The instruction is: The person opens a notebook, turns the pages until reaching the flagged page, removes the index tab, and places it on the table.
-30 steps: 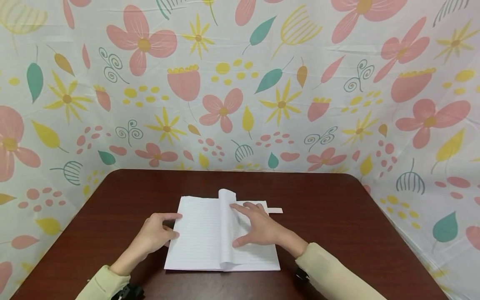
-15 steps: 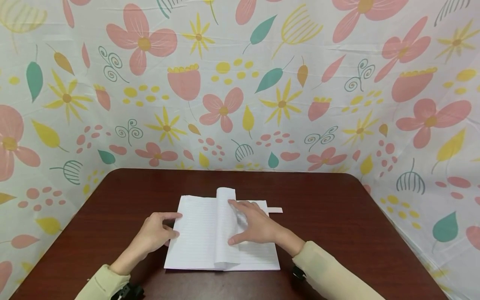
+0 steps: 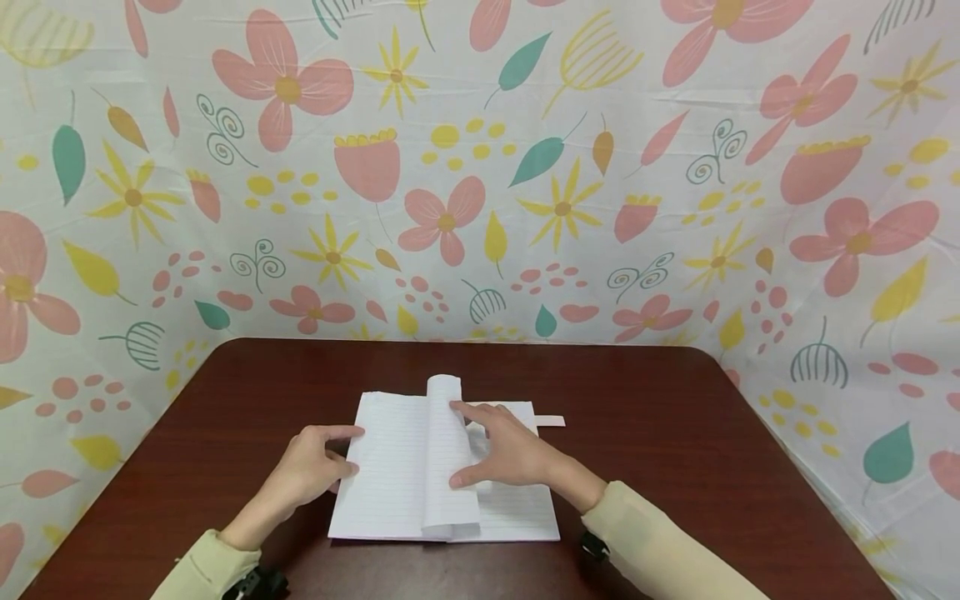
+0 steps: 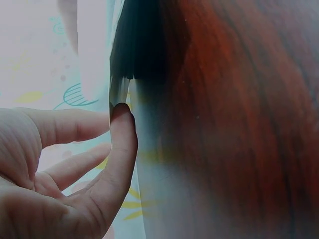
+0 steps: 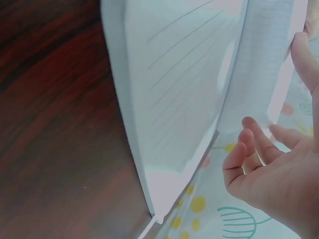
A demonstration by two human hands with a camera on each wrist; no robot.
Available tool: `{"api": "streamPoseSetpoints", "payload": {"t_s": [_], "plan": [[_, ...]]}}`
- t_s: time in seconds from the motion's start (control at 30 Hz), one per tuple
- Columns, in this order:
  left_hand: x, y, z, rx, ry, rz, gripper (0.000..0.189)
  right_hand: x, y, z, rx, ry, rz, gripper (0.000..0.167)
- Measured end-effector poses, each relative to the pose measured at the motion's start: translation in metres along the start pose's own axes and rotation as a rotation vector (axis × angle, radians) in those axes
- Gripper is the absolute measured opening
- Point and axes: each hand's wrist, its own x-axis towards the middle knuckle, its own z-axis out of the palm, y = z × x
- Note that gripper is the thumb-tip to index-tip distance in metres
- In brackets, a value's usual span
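Observation:
An open lined notebook (image 3: 390, 483) lies on the table, its white pages facing up. My left hand (image 3: 307, 467) grips the notebook's left edge; in the left wrist view, fingers (image 4: 124, 134) stand on both sides of that thin edge. Near the middle of the notebook a lined page (image 3: 450, 467) stands curled over to the left. My right hand (image 3: 510, 446) reaches over the right half with thumb and index finger spread, both tips at this page's edge. The right wrist view shows the other fingers (image 5: 237, 154) loosely bent under the curl.
A narrow white strip (image 3: 551, 421) sticks out from the notebook's upper right side. The dark wooden table (image 3: 637, 392) ends at the back against a flower-printed cloth (image 3: 480, 275). Dark devices (image 3: 258, 583) are strapped at both wrists.
My right hand has moved slightly left, and the curled page has bent further left over the notebook's middle. My left hand has stayed at the left edge.

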Motion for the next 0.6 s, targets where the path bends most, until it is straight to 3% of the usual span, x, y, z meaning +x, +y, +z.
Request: {"api": "streamPoseSetpoints", "payload": {"t_s": [0.3, 0.6], "plan": [[0.0, 0.0, 0.0, -0.008, 0.0, 0.008, 0.05, 0.002, -0.008, 0.0, 0.074, -0.003, -0.056, 0.097], [-0.001, -0.001, 0.0, -0.011, -0.001, 0.003, 0.05, 0.003, -0.013, 0.002, 0.15, 0.006, -0.04, 0.089]]}}
